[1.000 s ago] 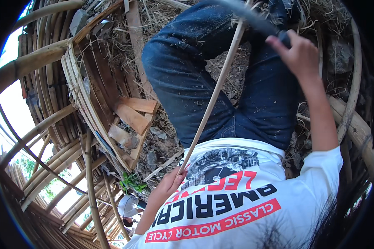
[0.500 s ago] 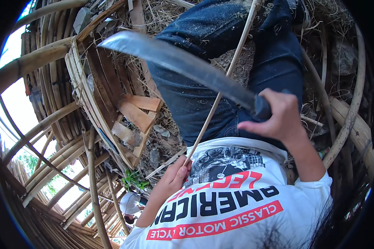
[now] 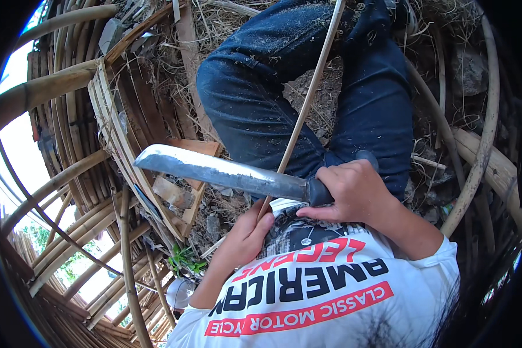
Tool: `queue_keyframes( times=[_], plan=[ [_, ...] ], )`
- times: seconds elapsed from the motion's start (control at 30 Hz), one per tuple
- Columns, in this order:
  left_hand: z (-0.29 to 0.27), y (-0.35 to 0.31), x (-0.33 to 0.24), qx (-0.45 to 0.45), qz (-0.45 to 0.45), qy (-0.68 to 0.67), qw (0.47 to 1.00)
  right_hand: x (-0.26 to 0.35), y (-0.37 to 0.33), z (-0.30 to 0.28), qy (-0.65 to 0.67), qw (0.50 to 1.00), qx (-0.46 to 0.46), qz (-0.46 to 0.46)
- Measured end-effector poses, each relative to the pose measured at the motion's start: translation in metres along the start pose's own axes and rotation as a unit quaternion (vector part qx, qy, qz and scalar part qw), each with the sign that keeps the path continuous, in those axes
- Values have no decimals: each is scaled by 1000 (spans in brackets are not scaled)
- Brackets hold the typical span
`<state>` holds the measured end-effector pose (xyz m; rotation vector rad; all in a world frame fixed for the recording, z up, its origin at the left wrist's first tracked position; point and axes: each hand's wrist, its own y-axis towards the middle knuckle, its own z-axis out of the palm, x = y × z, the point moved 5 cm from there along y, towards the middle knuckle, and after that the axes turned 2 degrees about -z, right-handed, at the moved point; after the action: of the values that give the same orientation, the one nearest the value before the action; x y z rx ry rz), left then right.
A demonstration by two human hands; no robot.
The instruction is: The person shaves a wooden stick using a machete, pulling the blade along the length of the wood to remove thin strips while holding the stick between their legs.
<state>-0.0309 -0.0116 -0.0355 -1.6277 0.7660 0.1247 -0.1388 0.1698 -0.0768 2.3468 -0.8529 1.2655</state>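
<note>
A broad-bladed machete (image 3: 226, 173) lies across the view, its tip toward the left. My right hand (image 3: 354, 191) is closed around its dark handle, with the thumb stretched along the near side. A long thin bamboo strip (image 3: 307, 98) runs from between my legs down to my body, and the blade crosses it just beyond my left hand (image 3: 246, 235). That hand is closed on the strip's near end, pinching it between thumb and fingers against my shirt. Whether the edge touches the strip, I cannot tell.
Stacked bamboo poles (image 3: 69, 110) and a slatted wooden frame (image 3: 113, 122) stand at the left. Wood offcuts (image 3: 174, 191) lie beside my knee. Curved poles (image 3: 484, 139) and a rock (image 3: 470, 72) are at the right. A person in white (image 3: 180, 293) is at the lower left.
The machete has come down toward my body, its blade now nearer my left hand. My right hand moved nearer and to the left. The left hand keeps its hold on the strip.
</note>
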Motion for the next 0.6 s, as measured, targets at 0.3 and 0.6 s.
queue_keyframes(
  times=[0.3, 0.6],
  plan=[
    [7, 8, -13, -125, 62, 179, 974, 2, -12, 6, 26, 999, -2, 20],
    [10, 15, -10, -159, 137, 208, 955, 2, -12, 12, 42, 998, 0, 47]
  ],
)
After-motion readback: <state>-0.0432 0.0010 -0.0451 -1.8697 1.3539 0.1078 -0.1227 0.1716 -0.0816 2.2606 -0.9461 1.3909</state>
